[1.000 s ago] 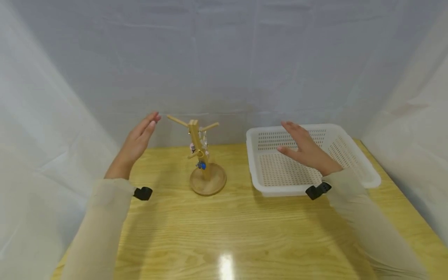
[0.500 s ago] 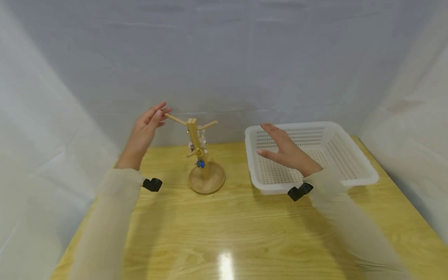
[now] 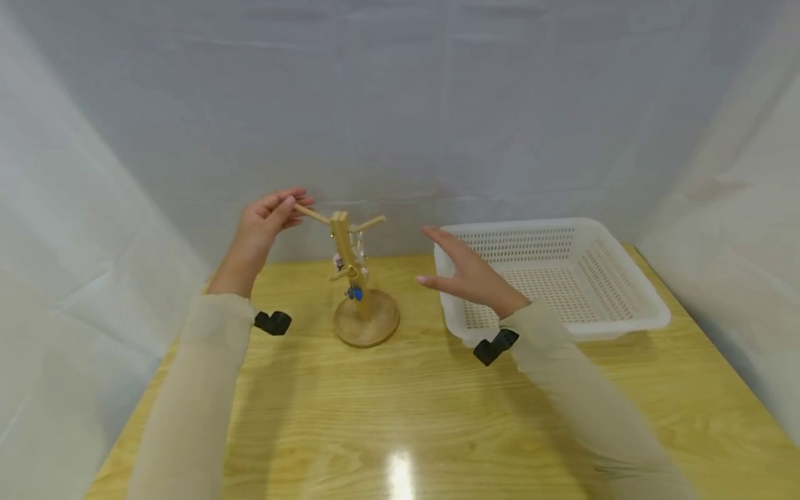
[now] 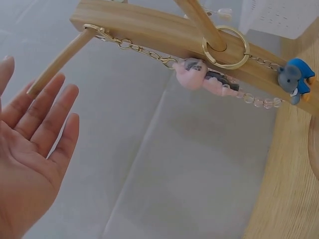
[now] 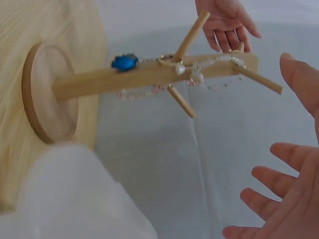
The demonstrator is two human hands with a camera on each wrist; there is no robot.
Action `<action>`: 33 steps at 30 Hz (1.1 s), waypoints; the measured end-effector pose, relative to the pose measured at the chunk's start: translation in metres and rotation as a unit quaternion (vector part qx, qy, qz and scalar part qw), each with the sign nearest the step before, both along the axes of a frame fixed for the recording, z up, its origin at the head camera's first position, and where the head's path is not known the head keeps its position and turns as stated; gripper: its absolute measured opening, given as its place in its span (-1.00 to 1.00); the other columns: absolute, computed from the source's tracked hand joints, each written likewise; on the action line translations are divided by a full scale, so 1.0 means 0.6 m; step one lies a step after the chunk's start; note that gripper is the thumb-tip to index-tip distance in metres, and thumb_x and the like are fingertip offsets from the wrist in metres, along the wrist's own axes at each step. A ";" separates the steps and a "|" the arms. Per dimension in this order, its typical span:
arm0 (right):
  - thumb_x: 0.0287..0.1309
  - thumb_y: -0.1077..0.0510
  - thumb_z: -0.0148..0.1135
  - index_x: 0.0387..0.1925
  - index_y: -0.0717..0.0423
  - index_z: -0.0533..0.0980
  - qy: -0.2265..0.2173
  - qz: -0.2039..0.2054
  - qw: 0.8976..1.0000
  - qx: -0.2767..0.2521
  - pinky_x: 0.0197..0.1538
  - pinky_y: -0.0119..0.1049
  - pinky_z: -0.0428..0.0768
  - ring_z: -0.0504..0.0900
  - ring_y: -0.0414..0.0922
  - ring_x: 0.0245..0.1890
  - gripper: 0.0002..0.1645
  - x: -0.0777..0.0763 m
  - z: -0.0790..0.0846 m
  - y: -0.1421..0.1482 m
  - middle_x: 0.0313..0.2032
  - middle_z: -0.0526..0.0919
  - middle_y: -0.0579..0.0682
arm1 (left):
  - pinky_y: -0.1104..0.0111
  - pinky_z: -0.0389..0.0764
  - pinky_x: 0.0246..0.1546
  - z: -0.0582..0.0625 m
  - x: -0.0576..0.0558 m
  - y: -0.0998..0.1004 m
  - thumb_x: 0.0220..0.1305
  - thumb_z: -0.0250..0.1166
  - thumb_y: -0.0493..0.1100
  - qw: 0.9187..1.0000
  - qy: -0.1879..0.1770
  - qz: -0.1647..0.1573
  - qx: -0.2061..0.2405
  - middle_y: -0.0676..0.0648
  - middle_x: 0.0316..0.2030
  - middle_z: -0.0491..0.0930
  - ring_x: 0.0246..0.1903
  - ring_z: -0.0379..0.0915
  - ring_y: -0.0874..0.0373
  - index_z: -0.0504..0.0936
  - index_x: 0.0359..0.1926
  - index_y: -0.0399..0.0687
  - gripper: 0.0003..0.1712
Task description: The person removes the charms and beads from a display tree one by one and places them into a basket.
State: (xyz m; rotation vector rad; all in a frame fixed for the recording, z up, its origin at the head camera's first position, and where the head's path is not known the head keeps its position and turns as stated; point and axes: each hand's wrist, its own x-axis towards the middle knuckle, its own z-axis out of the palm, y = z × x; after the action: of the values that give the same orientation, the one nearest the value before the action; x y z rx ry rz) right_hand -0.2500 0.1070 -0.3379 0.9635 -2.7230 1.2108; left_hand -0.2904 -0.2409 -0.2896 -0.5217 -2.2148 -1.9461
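A wooden peg stand [image 3: 343, 243] with a round base rises from the table. My left hand [image 3: 259, 226] is at the tip of its upper left peg [image 4: 60, 62], fingers fairly straight; whether they touch it is hard to tell. From that peg, by a gold chain, hangs a keychain with a pink figure [image 4: 191, 74] and clear beads. A gold ring on a lower peg carries a grey-and-blue animal keychain [image 4: 298, 77]. Strings of clear and white beads [image 5: 198, 75] hang on the opposite side. My right hand [image 3: 471, 274], fingers spread, hovers over the basket's left side, holding nothing.
A white plastic basket [image 3: 612, 328] with slotted walls stands on the wooden table [image 3: 375, 417], right of the peg stand. White sheeting [image 3: 387, 125] rises behind the table and along both sides. Each wrist carries a black camera.
My left hand has moved right and reached the tip of the upper left peg. My right hand has moved left across the basket towards the stand. The keychains still hang there.
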 end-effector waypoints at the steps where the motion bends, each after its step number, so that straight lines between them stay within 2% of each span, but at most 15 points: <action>1: 0.12 -0.33 0.19 0.47 -0.16 -0.05 -0.003 -0.004 1.000 -0.005 0.41 0.13 0.02 -0.10 -0.02 0.46 0.02 0.001 0.000 -0.005 0.46 -0.05 -0.02 | 0.47 0.52 -0.01 0.000 -0.001 0.001 0.33 0.16 0.00 1.000 -0.003 -0.002 -0.002 0.09 -0.07 0.65 -0.03 0.50 0.25 0.53 0.15 -0.10 -0.55; 11: 0.12 -0.13 0.31 0.41 -0.02 0.14 -0.019 -0.024 0.997 -0.066 0.40 -0.04 0.13 0.11 -0.04 0.40 -0.09 0.010 -0.004 -0.067 0.40 0.17 -0.02 | 0.47 0.54 -0.03 0.004 -0.008 0.010 0.29 0.23 -0.14 0.999 -0.012 -0.035 0.009 0.10 -0.16 0.68 -0.08 0.54 0.27 0.57 0.06 -0.14 -0.66; 17: 0.09 -0.01 0.36 0.34 0.13 0.26 -0.001 -0.033 0.995 -0.092 0.36 -0.09 0.24 0.26 0.02 0.33 -0.17 0.013 -0.003 -0.097 0.32 0.31 0.08 | 0.47 0.55 -0.04 0.011 -0.009 0.005 0.27 0.25 -0.18 0.998 -0.028 -0.052 -0.027 0.11 -0.18 0.68 -0.13 0.56 0.27 0.60 0.04 -0.08 -0.68; 23: 0.09 0.06 0.36 0.26 0.24 0.34 0.008 -0.035 0.990 -0.134 0.31 -0.14 0.34 0.42 0.01 0.22 -0.26 0.012 -0.006 -0.117 0.23 0.43 0.13 | 0.49 0.55 -0.06 0.015 -0.013 0.000 0.26 0.26 -0.14 0.995 -0.049 -0.049 -0.069 0.13 -0.20 0.68 -0.16 0.58 0.24 0.58 0.07 -0.04 -0.66; 29: 0.10 0.07 0.36 0.19 0.21 0.43 0.012 -0.054 0.986 -0.159 0.25 -0.28 0.41 0.50 -0.04 0.14 -0.36 0.012 -0.005 -0.135 0.14 0.53 0.12 | 0.49 0.56 -0.06 0.020 -0.014 -0.004 0.24 0.28 -0.12 0.993 -0.071 -0.041 -0.082 0.15 -0.22 0.68 -0.19 0.60 0.27 0.58 0.05 -0.04 -0.65; 33: 0.08 0.10 0.38 0.13 0.22 0.49 0.017 -0.065 0.983 -0.173 0.20 -0.28 0.47 0.56 -0.04 0.07 -0.42 0.009 -0.006 -0.150 0.06 0.59 0.12 | 0.48 0.56 -0.06 0.020 -0.013 -0.005 0.24 0.28 -0.13 0.993 -0.076 -0.035 -0.082 0.15 -0.26 0.69 -0.21 0.60 0.27 0.61 -0.01 -0.05 -0.71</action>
State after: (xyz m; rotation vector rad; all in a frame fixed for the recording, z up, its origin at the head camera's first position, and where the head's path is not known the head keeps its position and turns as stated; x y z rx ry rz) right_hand -0.2446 0.0170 -0.3415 0.7448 -2.3897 1.5521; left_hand -0.2984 -0.2439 -0.2773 -0.4925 -2.4991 -1.9050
